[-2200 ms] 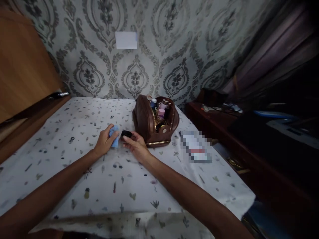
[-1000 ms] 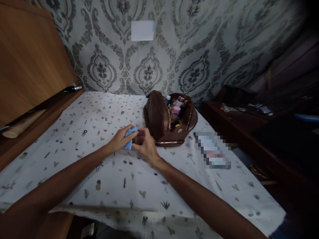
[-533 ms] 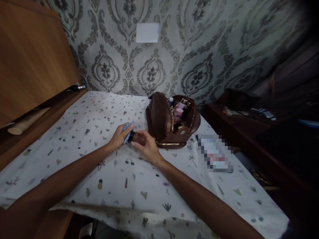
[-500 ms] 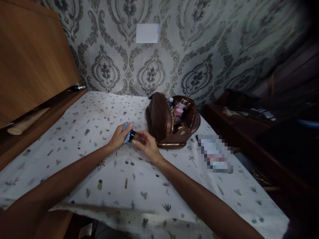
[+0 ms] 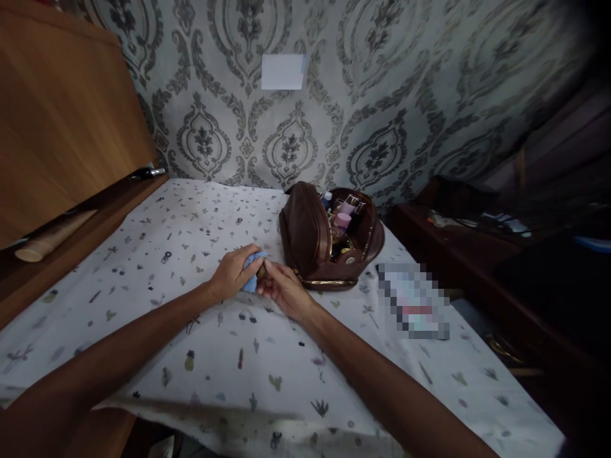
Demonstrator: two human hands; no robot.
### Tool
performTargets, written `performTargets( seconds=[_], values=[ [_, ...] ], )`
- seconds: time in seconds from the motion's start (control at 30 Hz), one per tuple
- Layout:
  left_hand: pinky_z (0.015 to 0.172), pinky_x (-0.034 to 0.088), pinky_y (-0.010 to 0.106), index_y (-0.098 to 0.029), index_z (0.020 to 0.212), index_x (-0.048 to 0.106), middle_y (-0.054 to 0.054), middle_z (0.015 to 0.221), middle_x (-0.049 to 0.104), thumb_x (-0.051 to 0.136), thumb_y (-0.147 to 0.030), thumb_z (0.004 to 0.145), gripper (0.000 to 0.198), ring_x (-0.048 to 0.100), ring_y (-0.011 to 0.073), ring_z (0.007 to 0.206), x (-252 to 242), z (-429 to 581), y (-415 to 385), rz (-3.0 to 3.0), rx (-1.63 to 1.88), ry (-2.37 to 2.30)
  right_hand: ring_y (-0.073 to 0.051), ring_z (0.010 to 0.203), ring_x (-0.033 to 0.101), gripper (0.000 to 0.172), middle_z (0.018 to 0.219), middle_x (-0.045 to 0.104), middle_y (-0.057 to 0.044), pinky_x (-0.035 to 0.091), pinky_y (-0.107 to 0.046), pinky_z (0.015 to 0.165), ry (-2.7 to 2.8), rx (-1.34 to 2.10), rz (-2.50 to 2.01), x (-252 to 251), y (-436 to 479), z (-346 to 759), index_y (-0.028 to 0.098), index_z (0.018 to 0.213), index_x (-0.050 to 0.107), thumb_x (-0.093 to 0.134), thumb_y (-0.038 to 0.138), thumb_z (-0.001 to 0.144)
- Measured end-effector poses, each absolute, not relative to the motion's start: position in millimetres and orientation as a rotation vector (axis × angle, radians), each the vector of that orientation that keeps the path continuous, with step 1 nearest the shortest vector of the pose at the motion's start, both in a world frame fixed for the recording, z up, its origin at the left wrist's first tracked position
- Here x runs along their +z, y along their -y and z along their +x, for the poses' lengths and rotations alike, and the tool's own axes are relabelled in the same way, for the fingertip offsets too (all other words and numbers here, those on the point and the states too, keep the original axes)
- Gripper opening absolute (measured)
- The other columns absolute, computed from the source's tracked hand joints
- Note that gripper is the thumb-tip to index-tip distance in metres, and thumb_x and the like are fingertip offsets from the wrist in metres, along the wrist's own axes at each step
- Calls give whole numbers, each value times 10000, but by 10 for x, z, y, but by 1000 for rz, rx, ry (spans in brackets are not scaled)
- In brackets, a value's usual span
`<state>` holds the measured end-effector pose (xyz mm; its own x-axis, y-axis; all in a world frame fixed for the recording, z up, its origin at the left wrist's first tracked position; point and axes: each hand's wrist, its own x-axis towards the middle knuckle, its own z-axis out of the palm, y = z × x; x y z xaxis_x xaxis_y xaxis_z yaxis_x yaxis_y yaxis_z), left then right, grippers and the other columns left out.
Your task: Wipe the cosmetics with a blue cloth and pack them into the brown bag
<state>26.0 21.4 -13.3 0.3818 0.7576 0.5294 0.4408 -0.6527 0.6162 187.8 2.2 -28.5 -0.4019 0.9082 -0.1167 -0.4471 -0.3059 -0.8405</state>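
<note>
Both my hands meet on the table just left of an open brown cosmetic bag (image 5: pixel 305 236). My left hand (image 5: pixel 232 273) is closed around a small blue cloth (image 5: pixel 251 278). My right hand (image 5: pixel 282 287) is closed on a small dark-capped jar (image 5: pixel 261 271), pressed against the cloth and nearly hidden by my fingers. Inside the bag stand several small bottles and tubes (image 5: pixel 342 218).
A white tablecloth (image 5: pixel 200 343) with small printed figures covers the table. A pixelated flat item (image 5: pixel 413 300) lies to the right of the bag. A wooden panel (image 5: pixel 62 121) and ledge run along the left. Dark furniture (image 5: pixel 477 254) with clutter stands at the right. Patterned wallpaper is behind.
The jar, visible between my hands half a second ago, is now mostly covered by my fingers and the cloth. My hands have closed together and sit slightly lower in view.
</note>
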Motion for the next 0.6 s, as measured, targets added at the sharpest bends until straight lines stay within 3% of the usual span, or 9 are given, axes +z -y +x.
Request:
performTargets(
  seconds=[0.3,0.6],
  values=[
    [574,363,251,-220,811,467,-61,590,449,426,-458,960,284,469,125,540,-105,286,-198,2127,1119,-1166,-121,623,703,466,682,706,19,491,-195,548,853,1884,-699,-346,-83,1921,171,830,654,927,472,601],
    [621,413,247,-195,942,542,-54,663,521,446,-477,966,300,496,123,602,-149,297,-228,2011,1180,-1152,-120,656,715,504,755,710,59,491,-188,539,857,1668,-726,-335,-74,1882,207,820,596,968,382,529]
  ],
)
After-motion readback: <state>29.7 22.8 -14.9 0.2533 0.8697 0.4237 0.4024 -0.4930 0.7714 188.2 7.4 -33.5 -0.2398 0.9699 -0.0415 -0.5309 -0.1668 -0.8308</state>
